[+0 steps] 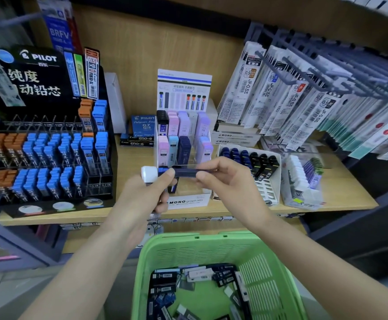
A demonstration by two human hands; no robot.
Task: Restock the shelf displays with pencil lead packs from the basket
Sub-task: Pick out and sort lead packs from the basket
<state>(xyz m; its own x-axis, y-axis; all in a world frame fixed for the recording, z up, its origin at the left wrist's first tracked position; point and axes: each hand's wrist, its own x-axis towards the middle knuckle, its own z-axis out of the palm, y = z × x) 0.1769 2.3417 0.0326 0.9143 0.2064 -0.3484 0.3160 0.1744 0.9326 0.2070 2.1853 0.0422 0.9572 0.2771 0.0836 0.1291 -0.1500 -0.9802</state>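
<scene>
Wooden shelf: MONO graph lead stand mid-front. Left of it, black Pilot lead rack; behind-left, stacked Pilot boxes; right, white tray, then clear bin.

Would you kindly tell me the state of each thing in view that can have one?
Dark blue pack: held level between both hands.
Left hand: grips a white-capped pack and others beneath.
Right hand: pinches the dark pack's right end.
Green basket: open, partly filled with loose packs.
Pilot display: mostly stocked; lower right slots look empty.
MONO display: upper rows stocked; front partly hidden by hands.
</scene>
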